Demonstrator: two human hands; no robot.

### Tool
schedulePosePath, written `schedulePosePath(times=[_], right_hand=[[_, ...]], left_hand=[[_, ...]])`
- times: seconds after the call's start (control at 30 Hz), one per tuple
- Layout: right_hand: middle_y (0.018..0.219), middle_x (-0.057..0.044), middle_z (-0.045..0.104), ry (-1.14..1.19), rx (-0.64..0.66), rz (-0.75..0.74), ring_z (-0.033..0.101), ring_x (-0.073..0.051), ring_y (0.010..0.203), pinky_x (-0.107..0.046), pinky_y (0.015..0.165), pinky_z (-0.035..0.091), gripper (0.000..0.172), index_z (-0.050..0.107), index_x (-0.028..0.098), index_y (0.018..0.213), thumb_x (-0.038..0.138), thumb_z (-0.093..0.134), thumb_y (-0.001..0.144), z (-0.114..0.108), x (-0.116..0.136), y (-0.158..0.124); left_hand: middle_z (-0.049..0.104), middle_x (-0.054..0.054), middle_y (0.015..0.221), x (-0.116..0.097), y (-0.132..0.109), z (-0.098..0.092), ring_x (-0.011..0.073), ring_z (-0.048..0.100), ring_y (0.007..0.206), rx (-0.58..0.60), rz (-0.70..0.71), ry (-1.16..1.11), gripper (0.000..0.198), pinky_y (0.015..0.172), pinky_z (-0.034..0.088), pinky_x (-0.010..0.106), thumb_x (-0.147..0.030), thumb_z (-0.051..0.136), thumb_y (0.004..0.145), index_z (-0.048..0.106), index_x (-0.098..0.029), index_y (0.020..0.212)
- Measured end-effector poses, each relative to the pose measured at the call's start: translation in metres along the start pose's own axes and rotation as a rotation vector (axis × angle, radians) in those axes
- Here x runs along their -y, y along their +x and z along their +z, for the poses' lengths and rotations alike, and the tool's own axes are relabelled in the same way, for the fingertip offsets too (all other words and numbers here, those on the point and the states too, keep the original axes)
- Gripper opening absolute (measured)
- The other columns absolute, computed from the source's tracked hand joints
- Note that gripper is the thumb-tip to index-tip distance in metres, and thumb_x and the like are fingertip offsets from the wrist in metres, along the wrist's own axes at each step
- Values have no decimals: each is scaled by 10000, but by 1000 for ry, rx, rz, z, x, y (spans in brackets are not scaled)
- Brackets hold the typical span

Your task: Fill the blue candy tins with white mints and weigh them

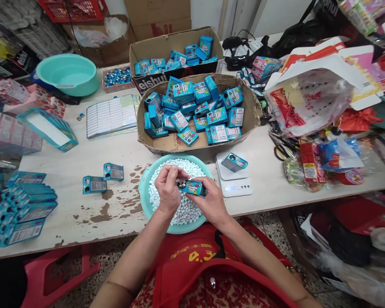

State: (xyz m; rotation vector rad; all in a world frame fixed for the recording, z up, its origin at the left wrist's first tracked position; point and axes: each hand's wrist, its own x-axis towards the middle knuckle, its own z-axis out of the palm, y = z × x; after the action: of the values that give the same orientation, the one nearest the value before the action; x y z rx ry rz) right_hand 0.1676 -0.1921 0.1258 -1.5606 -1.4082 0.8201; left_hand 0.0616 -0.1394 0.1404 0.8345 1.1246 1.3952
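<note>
Over a turquoise basin [144, 201] of small white candies [183, 214], my right hand [211, 199] is wrapped round the right end of a blue candy box [191, 187]. My left hand [169, 188] is at the box's left end, by its round opening, with thumb and fingers pinched together. White candies show at those fingertips. Right of the basin, another blue box [234, 162] lies on a white digital scale [234, 184]. Two more blue boxes, one nearer [94, 185] and one farther [113, 172], stand on the table to the left.
Behind the basin, a cardboard tray [167, 147] holds many blue boxes, with another carton [176, 37] beyond it. Blue boxes [28, 209] are grouped at the table's left end. Scissors [279, 152] and plastic packets [311, 164] lie at right. An empty turquoise basin [67, 72] sits back left.
</note>
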Motion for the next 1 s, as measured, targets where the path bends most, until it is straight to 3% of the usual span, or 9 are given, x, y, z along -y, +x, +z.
schedulePosePath(times=[0.17,0.3,0.43,0.53,0.6,0.67,0.77,0.9,1.0], right_hand=[[966,-36,668,45,14,51,615,-229,944,-378,848,476,296,618,238,967,216,729,694,2,-4,3],[984,-36,662,146,12,90,627,-220,948,-360,846,494,333,618,232,980,267,763,682,-8,-10,-4],[1015,-37,657,229,-1,22,624,-207,984,-339,876,494,350,632,243,995,293,785,684,-31,-14,-23],[992,-33,664,214,-27,62,636,-204,949,-339,856,506,343,643,243,984,297,790,678,-41,-20,-33],[996,-41,667,210,-36,106,639,-211,933,-349,848,512,352,641,237,985,319,788,676,-43,-24,-36],[999,-46,671,204,-39,142,640,-215,924,-357,850,512,349,639,230,982,334,780,680,-45,-28,-37],[970,-38,677,188,-58,186,638,-211,901,-352,836,512,342,643,222,968,336,778,675,-48,-32,-36],[955,-38,678,205,-88,256,635,-206,870,-344,799,517,363,636,210,971,350,776,667,-49,-38,-34],[976,-48,675,210,-99,274,632,-215,891,-362,818,511,386,634,203,978,370,776,661,-44,-42,-31]], left_hand=[[593,10,605,-8,-4,2,142,583,559,102,-57,9,279,548,480,268,-441,656,746,576,-185,669],[606,11,617,-9,10,-15,133,566,504,102,-72,36,282,457,433,236,-458,660,729,576,-189,709],[653,42,755,12,37,-45,154,590,566,284,-226,418,254,415,363,215,-433,685,704,611,-190,711],[660,64,921,40,51,-56,208,607,792,363,-42,800,139,663,472,281,-346,683,721,659,-209,732],[638,83,1048,60,55,-54,253,568,988,378,136,957,122,884,433,349,-328,642,766,676,-223,819],[600,103,1142,75,54,-47,288,501,1117,445,198,1084,202,988,362,403,-355,623,788,667,-226,938],[575,124,1138,86,48,-40,316,474,1118,525,162,1289,320,975,351,446,-450,585,809,631,-218,1023],[584,120,1024,85,39,-42,292,522,1018,582,114,1446,286,899,385,399,-436,504,854,612,-204,983],[609,87,974,84,37,-47,248,574,930,536,65,1451,220,814,410,334,-379,492,854,612,-221,948]])
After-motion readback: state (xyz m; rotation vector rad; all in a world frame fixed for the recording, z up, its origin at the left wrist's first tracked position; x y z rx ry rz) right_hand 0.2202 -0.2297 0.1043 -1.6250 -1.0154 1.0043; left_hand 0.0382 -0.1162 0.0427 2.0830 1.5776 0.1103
